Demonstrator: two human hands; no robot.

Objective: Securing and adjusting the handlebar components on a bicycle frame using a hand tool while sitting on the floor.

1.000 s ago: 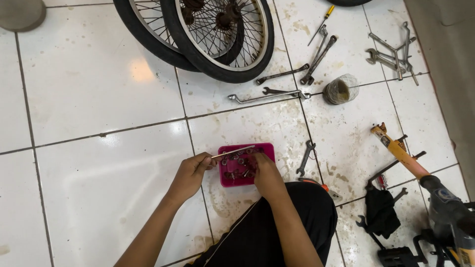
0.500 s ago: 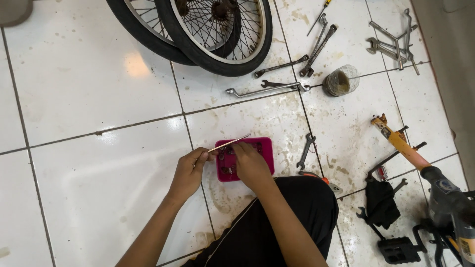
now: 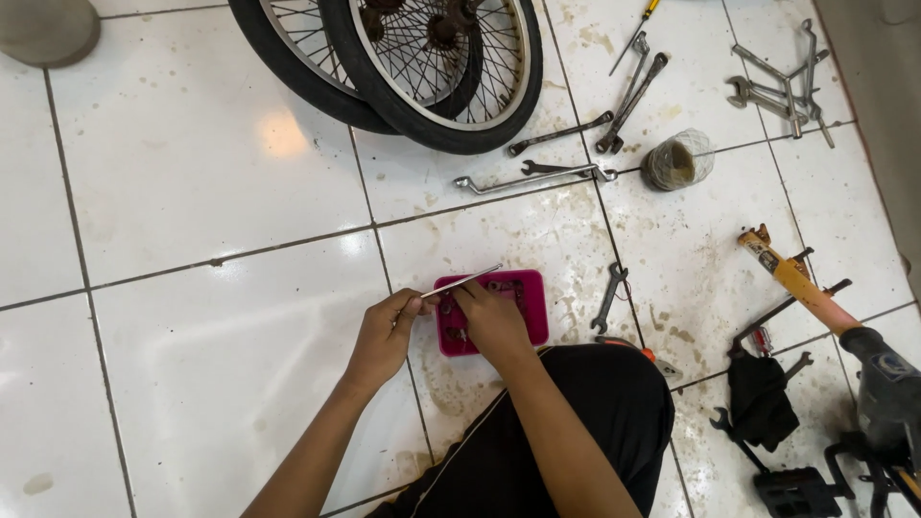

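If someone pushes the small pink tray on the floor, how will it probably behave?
The pink tray looks like thin plastic on glossy tile, so it would probably slide easily. It seems light, though the small metal parts inside add some weight. Its low, flat shape makes tipping unlikely; the parts might rattle.

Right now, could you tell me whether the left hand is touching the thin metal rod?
Touching. The head view shows the left hand pinching the near end of the thin metal rod between its fingertips, above the pink tray.
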